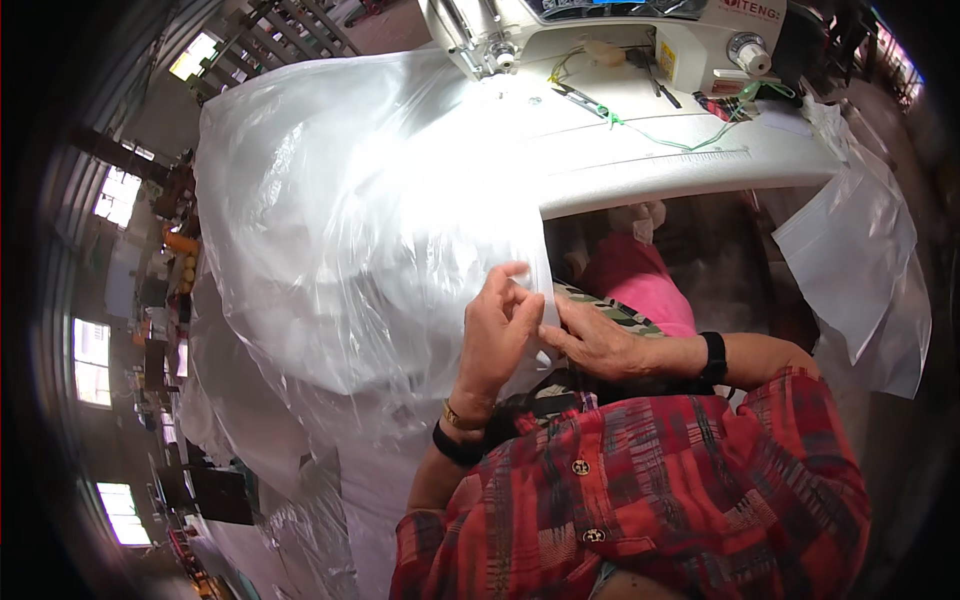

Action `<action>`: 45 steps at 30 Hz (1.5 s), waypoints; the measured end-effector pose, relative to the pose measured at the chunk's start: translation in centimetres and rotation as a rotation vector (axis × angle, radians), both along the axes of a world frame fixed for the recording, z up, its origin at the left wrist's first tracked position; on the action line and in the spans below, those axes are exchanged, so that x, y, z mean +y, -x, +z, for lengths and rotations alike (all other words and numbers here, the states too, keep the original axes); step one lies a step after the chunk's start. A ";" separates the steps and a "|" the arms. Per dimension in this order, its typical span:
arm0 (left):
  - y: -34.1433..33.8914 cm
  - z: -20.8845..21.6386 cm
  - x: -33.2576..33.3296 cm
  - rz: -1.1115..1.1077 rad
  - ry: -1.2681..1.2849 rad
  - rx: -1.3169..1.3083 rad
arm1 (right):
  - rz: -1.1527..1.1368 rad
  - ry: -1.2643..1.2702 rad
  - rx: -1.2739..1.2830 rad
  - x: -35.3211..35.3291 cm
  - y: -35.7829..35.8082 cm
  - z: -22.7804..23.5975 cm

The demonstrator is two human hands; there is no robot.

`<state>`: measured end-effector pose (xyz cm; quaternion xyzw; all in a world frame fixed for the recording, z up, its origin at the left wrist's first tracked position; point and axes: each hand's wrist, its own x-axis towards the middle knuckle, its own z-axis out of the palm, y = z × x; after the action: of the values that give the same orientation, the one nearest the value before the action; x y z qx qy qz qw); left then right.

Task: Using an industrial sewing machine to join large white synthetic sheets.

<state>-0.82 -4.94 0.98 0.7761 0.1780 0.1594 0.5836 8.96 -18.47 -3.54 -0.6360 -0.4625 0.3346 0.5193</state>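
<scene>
A large sheet of clear plastic (330, 230) spreads over the left side of the sewing machine's bed and drapes down toward my lap. My left hand (497, 330) pinches the sheet close to its right edge, fingers curled and thumb pressed in. Right beside it, my right hand (597, 335) grips the same edge between thumb and fingers. Both hands meet at a narrow folded strip (540, 270) along that edge. The sewing machine (600, 45) stands beyond, its lamp glaring on the plastic below the needle area.
Thread snips (585, 103) with a green cord lie on the machine bed (650, 150). A dark slim tool (667, 93) rests by the machine's pillar. More clear plastic (860, 270) hangs at the right. Pink cloth (640, 280) shows below the bed's front edge.
</scene>
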 end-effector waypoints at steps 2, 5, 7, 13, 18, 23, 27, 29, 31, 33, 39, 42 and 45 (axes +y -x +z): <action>-0.1 -0.4 0.0 0.022 0.079 0.024 | 0.016 0.008 0.006 -0.2 -0.1 0.2; 0.1 -1.6 0.6 0.028 0.078 0.050 | 0.034 0.017 -0.029 -0.3 0.1 0.2; 0.1 -1.3 0.5 0.011 0.005 0.053 | 0.037 0.026 -0.073 -0.2 0.2 0.3; 0.3 0.0 -0.3 0.015 -0.639 -0.036 | 0.093 -0.060 -0.327 0.0 0.5 0.2; 0.5 -0.1 -0.5 0.007 -0.673 -0.069 | 0.198 0.085 -0.529 0.0 0.6 0.4; 0.8 -0.6 0.4 0.010 -0.424 -0.046 | 0.381 0.096 -0.755 0.4 0.4 1.6; 1.0 -1.2 0.4 0.070 -0.250 -0.043 | 0.367 0.083 -0.662 0.8 -0.5 2.2; 1.7 -1.1 0.3 0.094 -0.200 -0.047 | 0.430 0.176 -0.498 1.4 -2.4 3.1; 2.0 -0.6 0.2 0.063 -0.153 -0.024 | 0.279 0.168 0.077 2.1 -4.3 1.6; 2.2 -0.7 -0.3 0.096 -0.045 -0.028 | 0.124 0.138 0.360 3.4 -5.8 0.5; 2.3 -0.4 -0.8 0.070 -0.027 -0.026 | -0.059 0.048 0.641 6.6 -6.3 0.1; 2.1 -1.5 -0.5 0.049 -0.111 -0.006 | -0.076 0.076 0.487 6.8 -6.9 0.5; 1.5 -1.7 -0.4 0.038 -0.246 -0.045 | -0.266 0.140 -0.784 6.4 -7.5 3.7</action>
<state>-2.34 -5.37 -0.72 0.8344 0.1586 0.2084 0.4849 16.49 -12.06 0.21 -0.8032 -0.5151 0.0280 0.2980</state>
